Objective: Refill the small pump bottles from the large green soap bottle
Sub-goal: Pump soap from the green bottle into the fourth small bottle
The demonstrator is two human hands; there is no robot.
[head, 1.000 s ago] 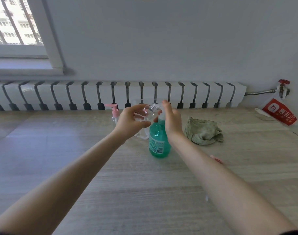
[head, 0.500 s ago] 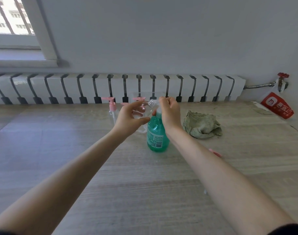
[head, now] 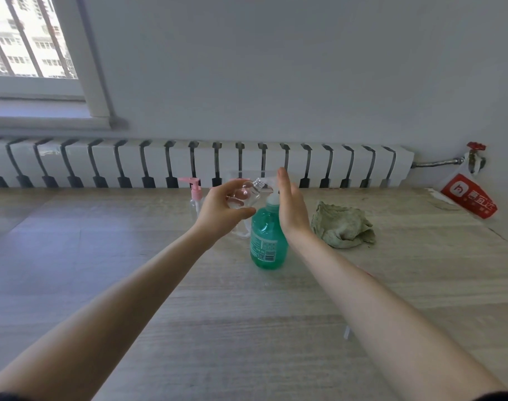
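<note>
One small clear bottle (head: 247, 195), gripped in the curled fingers of the left hand (head: 222, 211), tilts neck-first rightward toward the pump (head: 273, 198) of the upright green soap bottle (head: 265, 241), where the right hand (head: 290, 209) lies with fingers straight.

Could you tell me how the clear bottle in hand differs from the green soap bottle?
The clear bottle is held tilted off the table; the green soap bottle stands upright on it. The clear bottle is smaller, its neck uncapped; the green soap bottle carries a white pump.
</note>
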